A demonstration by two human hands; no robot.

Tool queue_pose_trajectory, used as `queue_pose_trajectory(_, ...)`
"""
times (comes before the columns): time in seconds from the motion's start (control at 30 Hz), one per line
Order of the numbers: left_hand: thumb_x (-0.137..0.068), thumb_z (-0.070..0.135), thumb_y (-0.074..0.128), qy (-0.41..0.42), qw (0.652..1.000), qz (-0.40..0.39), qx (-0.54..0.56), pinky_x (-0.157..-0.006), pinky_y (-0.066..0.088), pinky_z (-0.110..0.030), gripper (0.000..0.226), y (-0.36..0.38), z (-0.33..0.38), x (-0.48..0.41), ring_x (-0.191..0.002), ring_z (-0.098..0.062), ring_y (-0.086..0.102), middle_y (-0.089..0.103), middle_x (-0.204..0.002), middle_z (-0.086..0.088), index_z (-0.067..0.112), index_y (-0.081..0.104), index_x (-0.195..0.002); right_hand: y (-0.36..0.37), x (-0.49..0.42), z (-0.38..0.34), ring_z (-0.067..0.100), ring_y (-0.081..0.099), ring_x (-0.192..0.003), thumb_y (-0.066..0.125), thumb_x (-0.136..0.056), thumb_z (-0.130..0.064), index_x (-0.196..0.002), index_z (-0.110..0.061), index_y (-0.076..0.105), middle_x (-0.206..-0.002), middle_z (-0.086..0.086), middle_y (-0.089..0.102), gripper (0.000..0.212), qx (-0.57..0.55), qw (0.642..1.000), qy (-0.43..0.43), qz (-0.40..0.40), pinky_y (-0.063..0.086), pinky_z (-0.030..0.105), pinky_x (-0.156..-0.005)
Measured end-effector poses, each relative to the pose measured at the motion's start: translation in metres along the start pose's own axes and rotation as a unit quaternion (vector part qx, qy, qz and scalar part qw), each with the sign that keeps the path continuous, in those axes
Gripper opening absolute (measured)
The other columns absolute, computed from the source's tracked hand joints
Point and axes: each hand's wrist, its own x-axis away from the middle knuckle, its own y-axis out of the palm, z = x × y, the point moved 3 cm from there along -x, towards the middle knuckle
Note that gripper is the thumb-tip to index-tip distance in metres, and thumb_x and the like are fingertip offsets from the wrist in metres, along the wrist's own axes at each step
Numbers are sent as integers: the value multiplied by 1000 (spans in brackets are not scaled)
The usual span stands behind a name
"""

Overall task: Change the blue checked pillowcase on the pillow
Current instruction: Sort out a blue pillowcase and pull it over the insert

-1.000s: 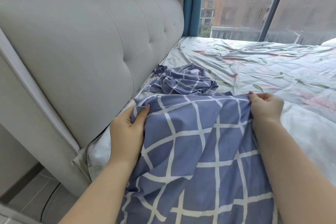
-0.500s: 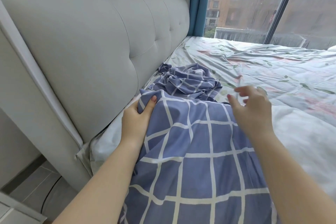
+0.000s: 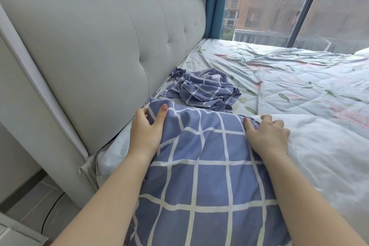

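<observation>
A pillow in a blue checked pillowcase (image 3: 201,175) lies in front of me on the bed, its far end toward the headboard. My left hand (image 3: 146,132) grips the far left corner, thumb on top of the cloth. At the far right corner my right hand (image 3: 267,136) holds the edge with its fingers curled over it. A second blue checked pillowcase (image 3: 203,89) lies crumpled on the sheet just beyond the pillow, beside the headboard.
The padded grey headboard (image 3: 99,56) runs along the left. A white duvet (image 3: 323,156) lies to the right of the pillow, on a floral sheet (image 3: 299,78). A window (image 3: 279,6) and blue curtain (image 3: 214,2) stand behind. Grey floor (image 3: 40,201) shows at lower left.
My right hand let go of the far right corner, hovered open, then came back down and took hold of that edge. The left hand kept its grip as the pillow settled toward the headboard.
</observation>
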Motion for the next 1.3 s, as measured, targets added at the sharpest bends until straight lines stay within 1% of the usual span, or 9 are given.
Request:
queue_pose_trajectory(0.13,-78,62,63,43,993,58,-93,-91,39,-32,55,-9,5,10,-118,-31,49,55,-118,-9,18,55,-110,-8,-5,11,41,51,-119,49,-94,-55,-122,-4,50,-128,22,53,58,-12,998,37,-51,42,43,-92)
queue_pose_trajectory(0.2,-72,72,54,46,996,-11,-71,-96,46,-41,59,-3,8,18,-110,-28,53,55,-112,-5,23,53,-104,-14,-6,8,37,56,-112,56,-94,-44,-111,-3,60,-116,19,63,45,-78,996,-2,-39,43,40,-86)
queue_pose_trajectory(0.33,-70,84,47,-62,973,-143,-169,-106,40,-47,79,19,-4,24,-121,-34,44,40,-128,-5,32,44,-130,-17,4,-2,30,62,-92,64,-92,-21,-97,-7,70,-94,14,69,16,-223,972,-72,-26,45,36,-81)
queue_pose_trajectory(0.53,-74,80,52,-37,965,-197,-167,-112,35,-45,88,32,-13,17,-136,-25,41,39,-149,1,37,32,-148,-50,-13,55,38,62,-101,56,-89,-8,-101,-9,73,-99,22,70,20,-224,958,84,160,45,36,-89)
queue_pose_trajectory(0.7,-82,64,62,10,978,-167,-122,-110,37,-33,77,29,-10,17,-134,-16,44,43,-148,5,28,40,-146,-26,-23,55,37,62,-107,67,-87,-19,-102,-9,72,-107,22,70,18,-98,995,30,9,45,36,-88)
queue_pose_trajectory(0.9,-83,60,62,14,991,-87,-103,-89,52,-35,43,19,-5,15,-101,-16,61,67,-107,4,24,68,-106,-47,3,7,40,54,-105,62,-92,-21,-107,-9,68,-110,18,62,20,-125,972,-106,171,35,35,-92)
queue_pose_trajectory(1.07,-92,26,67,33,997,-51,-52,-77,52,-30,12,21,5,19,-86,-18,67,71,-84,4,15,73,-89,-37,61,-48,10,62,-90,64,-92,-19,-93,-18,70,-99,-5,64,5,-245,939,-241,11,41,16,-71)
queue_pose_trajectory(1.2,-89,20,70,144,988,-46,-14,-70,51,-28,10,27,29,34,-75,-14,65,70,-79,3,14,75,-84,-28,78,-65,1,64,-89,62,-94,-24,-97,-25,69,-97,-15,69,7,-326,908,-255,-63,50,21,-75)
queue_pose_trajectory(1.3,-89,17,71,192,975,-110,14,-71,51,-22,8,39,37,56,-74,-8,64,68,-79,5,14,76,-83,-33,75,-70,13,69,-94,53,-100,-31,-104,-20,70,-99,-8,73,20,-433,865,-240,-78,55,32,-82)
